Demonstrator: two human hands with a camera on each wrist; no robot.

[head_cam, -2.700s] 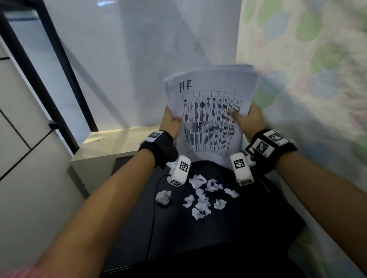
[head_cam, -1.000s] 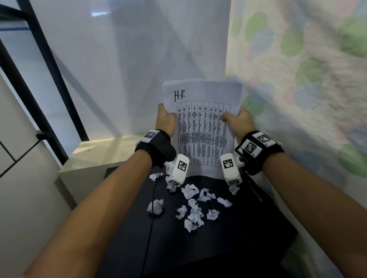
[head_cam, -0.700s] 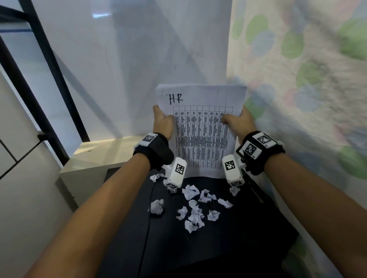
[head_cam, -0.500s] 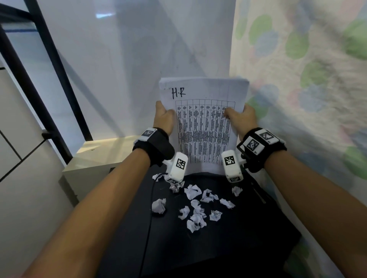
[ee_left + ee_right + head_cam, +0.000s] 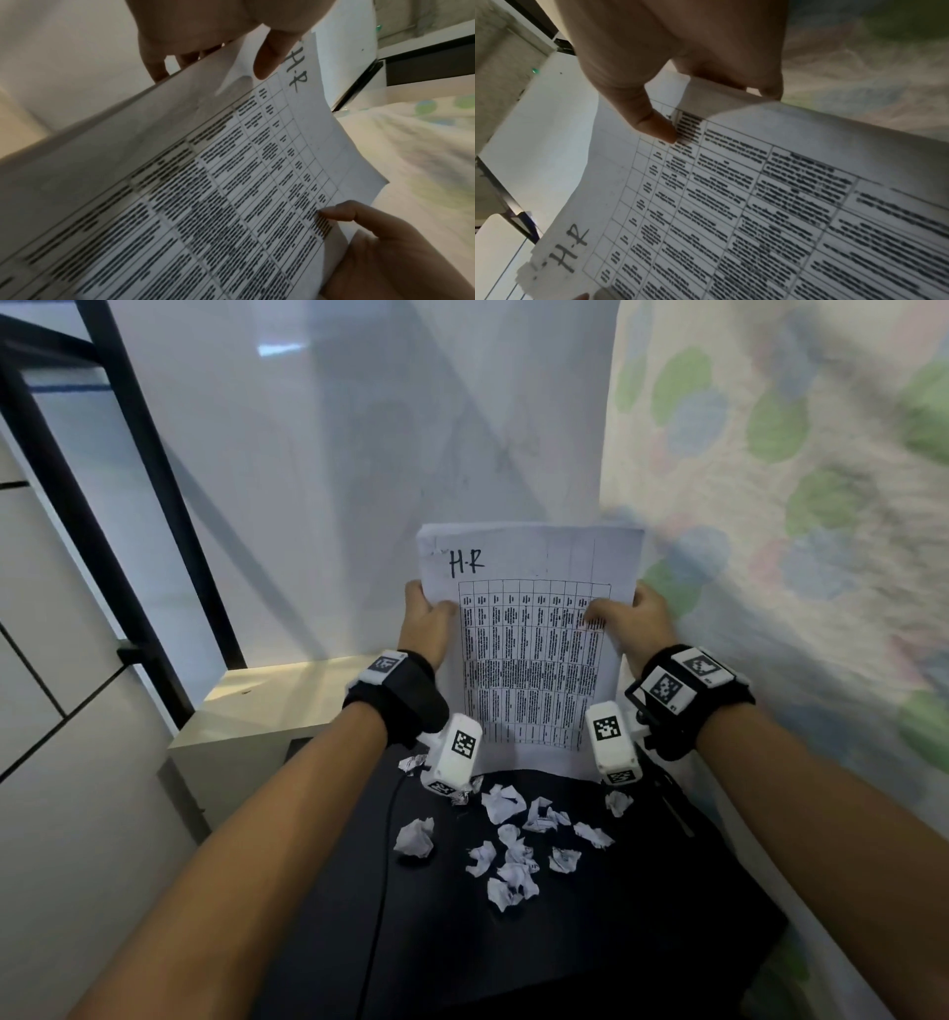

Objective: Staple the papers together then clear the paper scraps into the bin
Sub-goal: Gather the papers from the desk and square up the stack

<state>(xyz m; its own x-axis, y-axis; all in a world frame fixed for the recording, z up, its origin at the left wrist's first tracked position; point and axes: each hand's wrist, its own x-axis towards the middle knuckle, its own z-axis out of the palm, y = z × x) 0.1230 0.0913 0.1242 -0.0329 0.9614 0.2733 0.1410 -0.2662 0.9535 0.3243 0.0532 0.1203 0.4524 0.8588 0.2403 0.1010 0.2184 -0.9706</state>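
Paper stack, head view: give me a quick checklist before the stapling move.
1. Left hand grips the paper stack: ok.
2. Right hand grips the opposite edge: ok.
3. Sheet edges squared: not ok, the top right looks fanned.
4. Stapler located: cannot tell, none visible.
5. Bin located: cannot tell, none in view.
6. Paper scraps lying on the black surface, uncleared: ok for now.

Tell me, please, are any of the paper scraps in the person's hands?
No, the paper scraps lie on the black table while both hands hold the papers.
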